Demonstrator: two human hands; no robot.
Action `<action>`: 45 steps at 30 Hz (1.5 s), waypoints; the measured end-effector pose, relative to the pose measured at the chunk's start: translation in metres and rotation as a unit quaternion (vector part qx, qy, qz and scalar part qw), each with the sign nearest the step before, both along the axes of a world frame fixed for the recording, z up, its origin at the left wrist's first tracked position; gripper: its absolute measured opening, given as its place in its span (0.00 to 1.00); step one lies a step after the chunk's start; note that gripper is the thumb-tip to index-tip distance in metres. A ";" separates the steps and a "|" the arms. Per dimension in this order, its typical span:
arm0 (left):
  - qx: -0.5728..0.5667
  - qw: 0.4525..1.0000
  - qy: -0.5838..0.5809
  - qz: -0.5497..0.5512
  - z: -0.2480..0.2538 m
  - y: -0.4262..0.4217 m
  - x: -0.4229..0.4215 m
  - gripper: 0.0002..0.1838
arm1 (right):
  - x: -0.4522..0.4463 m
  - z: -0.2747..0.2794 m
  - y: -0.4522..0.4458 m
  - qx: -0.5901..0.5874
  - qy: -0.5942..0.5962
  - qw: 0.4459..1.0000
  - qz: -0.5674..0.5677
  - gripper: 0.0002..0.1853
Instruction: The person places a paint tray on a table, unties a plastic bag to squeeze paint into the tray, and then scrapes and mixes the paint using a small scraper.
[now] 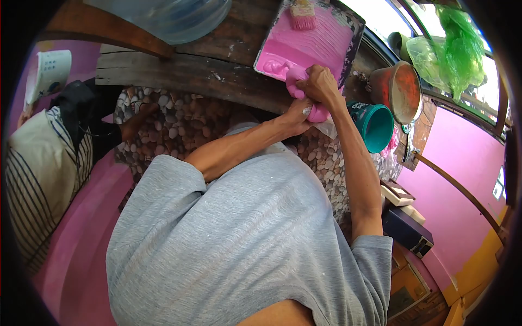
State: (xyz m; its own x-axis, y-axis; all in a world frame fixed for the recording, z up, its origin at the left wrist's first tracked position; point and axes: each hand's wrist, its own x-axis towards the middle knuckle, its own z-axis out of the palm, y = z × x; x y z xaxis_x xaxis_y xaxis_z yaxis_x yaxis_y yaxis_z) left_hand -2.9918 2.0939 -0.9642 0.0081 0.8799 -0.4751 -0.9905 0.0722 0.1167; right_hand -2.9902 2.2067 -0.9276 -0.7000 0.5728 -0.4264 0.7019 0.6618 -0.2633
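Note:
Both hands close on a soft pink bundle (297,77), which looks like a plastic bag of pink paint, at the near corner of a paint tray (353,43). My right hand (322,86) grips its upper part, above the tray's edge. My left hand (300,115) holds its lower part, just off the bench, and has pale smears on it. Pink paint coats the tray, pooled at the near end. A paintbrush (303,15) with pink bristles rests on the tray's far end. Beside my right forearm stands a teal bucket (375,127).
A reddish bucket (397,92) sits right of the tray on the wooden bench (217,73). Green plastic bags (461,51) hang at the window. At far left is another person in striped clothing (41,163), near a white container (53,69). A dark box (405,229) lies right.

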 end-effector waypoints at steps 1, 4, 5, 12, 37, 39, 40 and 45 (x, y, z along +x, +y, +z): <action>0.002 1.000 0.000 -0.005 -0.002 0.003 0.004 0.13 | 0.005 -0.001 0.002 0.004 0.004 1.000 -0.002 0.20; 0.015 1.000 -0.007 -0.015 -0.007 0.011 0.017 0.14 | 0.019 0.005 0.006 0.013 0.006 1.000 -0.019 0.19; 0.019 0.999 -0.006 -0.031 -0.008 0.015 0.021 0.14 | 0.024 0.008 0.007 0.016 0.005 0.999 -0.027 0.19; 0.011 0.993 0.017 -0.112 0.005 0.025 0.040 0.15 | 0.062 0.010 0.017 0.021 0.003 0.996 -0.089 0.18; 0.113 0.983 -0.013 -0.142 -0.009 0.036 0.073 0.24 | 0.111 0.006 0.021 0.124 0.061 0.979 -0.150 0.18; 0.059 0.989 -0.020 -0.135 -0.011 0.032 0.068 0.25 | 0.110 -0.026 0.021 0.195 0.032 0.977 -0.084 0.20; 0.052 0.990 -0.008 -0.134 -0.014 0.029 0.065 0.23 | 0.104 -0.025 0.016 0.169 0.058 0.979 -0.097 0.22; 0.047 0.994 0.017 -0.094 0.005 0.013 0.030 0.21 | 0.065 -0.027 0.002 0.101 0.169 0.975 -0.107 0.20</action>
